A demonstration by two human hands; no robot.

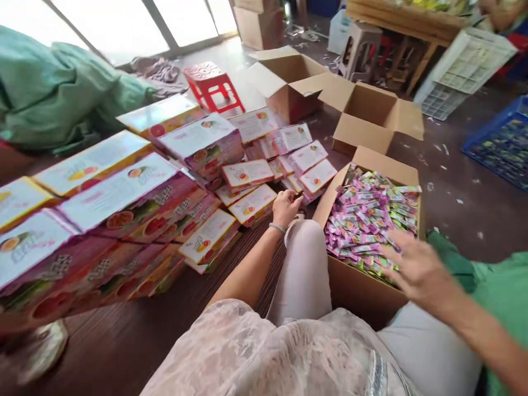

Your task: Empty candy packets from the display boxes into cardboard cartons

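Note:
A cardboard box (367,287) between my knees is full of small pink and green sachets (363,214). Over its right front part is my right hand (421,269), fingers apart and slightly blurred, with nothing seen in it. My left hand (286,209) is beyond my left knee, beside the small printed boxes (252,204). Its fingers are curled together near a small dark thing at the fingertips, too small to name. To the left, larger purple and yellow printed boxes (119,190) stand stacked in rows.
Two open cardboard boxes (297,102) (363,129) stand ahead on the dark floor, with a red stool (214,88) to their left. White crates (464,66) and a blue crate (501,143) are at the right. Green cloth lies at both sides. A wooden table stands at the back.

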